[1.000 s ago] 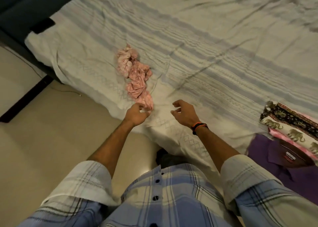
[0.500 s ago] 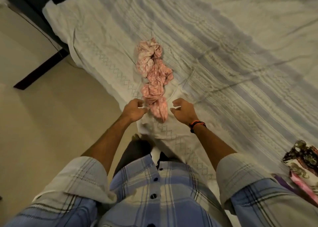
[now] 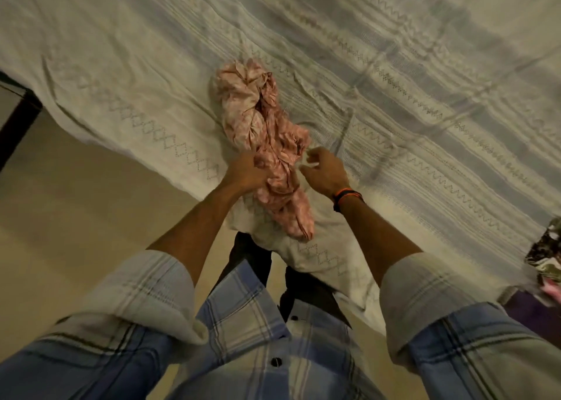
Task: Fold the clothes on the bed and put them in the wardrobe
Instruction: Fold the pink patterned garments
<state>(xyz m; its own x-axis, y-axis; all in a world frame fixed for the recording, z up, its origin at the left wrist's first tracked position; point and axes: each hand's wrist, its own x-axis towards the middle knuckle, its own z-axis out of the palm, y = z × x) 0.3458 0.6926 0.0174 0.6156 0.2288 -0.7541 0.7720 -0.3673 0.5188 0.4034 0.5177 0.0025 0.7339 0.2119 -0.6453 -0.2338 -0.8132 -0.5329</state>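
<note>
pink garment (image 3: 267,144) — left hand (image 3: 244,172) grips it | right hand (image 3: 326,170) just beside

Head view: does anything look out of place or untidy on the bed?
The pink garment lies twisted in a crumpled rope near the bed's edge, not laid flat. The left hand grips it; the right hand hovers beside it. Nothing looks damaged or spilled.
</note>
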